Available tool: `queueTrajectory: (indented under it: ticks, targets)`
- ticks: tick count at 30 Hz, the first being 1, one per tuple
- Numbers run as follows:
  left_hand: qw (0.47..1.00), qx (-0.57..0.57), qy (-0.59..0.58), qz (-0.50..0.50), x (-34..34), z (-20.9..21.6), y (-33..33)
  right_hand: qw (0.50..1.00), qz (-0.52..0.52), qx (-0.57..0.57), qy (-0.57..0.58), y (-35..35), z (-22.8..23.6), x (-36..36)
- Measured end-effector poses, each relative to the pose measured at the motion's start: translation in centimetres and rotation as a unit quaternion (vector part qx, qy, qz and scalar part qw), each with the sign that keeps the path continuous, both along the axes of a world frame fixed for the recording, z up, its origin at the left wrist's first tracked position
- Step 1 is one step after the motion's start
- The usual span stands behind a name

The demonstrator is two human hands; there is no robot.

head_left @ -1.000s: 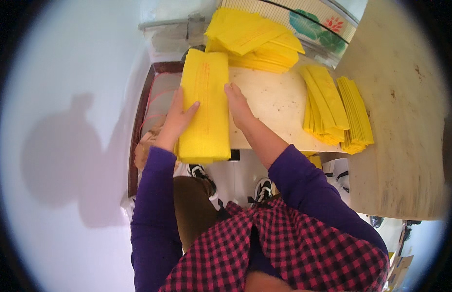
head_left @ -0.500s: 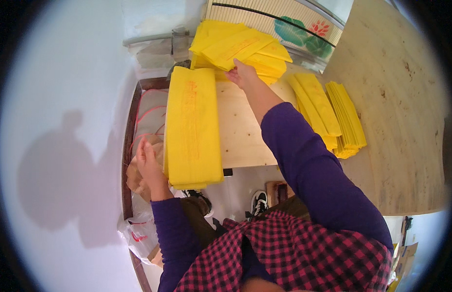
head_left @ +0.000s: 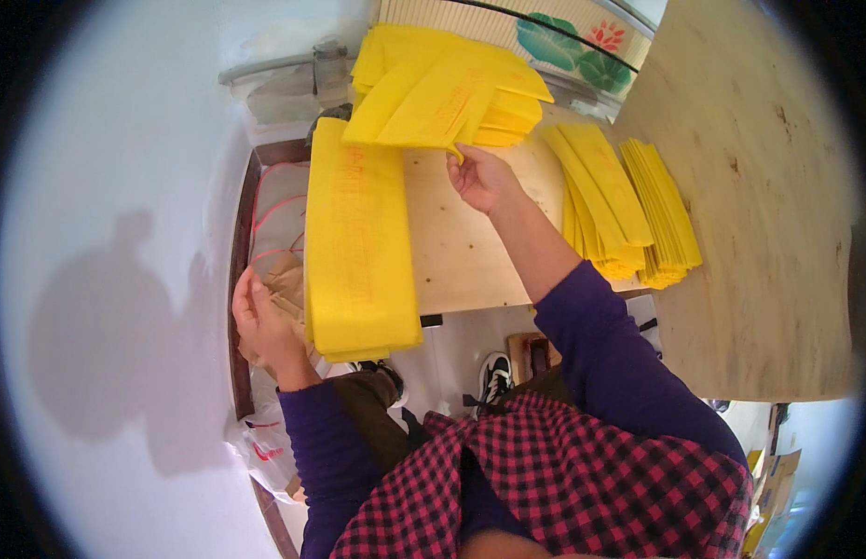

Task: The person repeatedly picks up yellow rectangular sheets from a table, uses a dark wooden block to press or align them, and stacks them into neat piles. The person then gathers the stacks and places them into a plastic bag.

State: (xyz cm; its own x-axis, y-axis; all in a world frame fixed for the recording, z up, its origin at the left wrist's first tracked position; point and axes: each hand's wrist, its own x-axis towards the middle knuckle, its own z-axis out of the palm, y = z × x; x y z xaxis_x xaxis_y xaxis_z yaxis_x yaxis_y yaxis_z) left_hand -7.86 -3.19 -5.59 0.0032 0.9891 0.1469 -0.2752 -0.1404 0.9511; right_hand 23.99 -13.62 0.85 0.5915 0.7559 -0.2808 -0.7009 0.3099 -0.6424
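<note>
At the far side of the table lies a fanned pile of flat yellow cloth pieces (head_left: 517,88) with faint red print. My right hand (head_left: 484,179) pinches the near corner of its top yellow cloth piece (head_left: 423,102), whose near edge overlaps the far end of a long yellow stack (head_left: 363,252). That stack lies lengthwise at the left, its near end reaching past the table edge. Beside its near left side is my left hand (head_left: 265,321), fingers loosely raised and apart from the thumb, with nothing visible in them.
Two more groups of folded yellow pieces (head_left: 600,196) (head_left: 658,210) lie at the right, against a tall wooden board (head_left: 759,205). Brown paper (head_left: 286,284) and a white plastic bag (head_left: 265,452) are at the left by the wall. A slatted panel with painted flowers (head_left: 572,47) stands behind.
My right hand has taken the corner of the top yellow piece and drawn it nearer, over the left stack's far end. My left hand has shifted slightly left and down.
</note>
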Motion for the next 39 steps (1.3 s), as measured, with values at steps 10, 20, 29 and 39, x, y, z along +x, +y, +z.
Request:
queueTrajectory:
  ticks: [10, 20, 29, 39]
  targets:
    - [0.918, -0.125, -0.196, -0.321, 2.3, 6.5, -8.8, 0.996, 0.043, 0.044, 0.058, -4.5, 2.6, -3.2]
    - [0.815, -0.237, -0.296, -0.439, 10.1, 2.9, -16.0, 0.987, 0.126, -0.069, -0.067, -18.2, -2.0, -6.3]
    - [0.846, -0.326, -0.107, -0.407, 8.3, -2.1, -21.4, 0.957, 0.193, -0.200, -0.083, -27.1, -12.2, -8.2]
    - [0.795, 0.283, 0.353, -0.403, 8.3, -5.0, -22.8, 0.965, 0.183, -0.178, -0.060, -27.6, -13.5, -9.4]
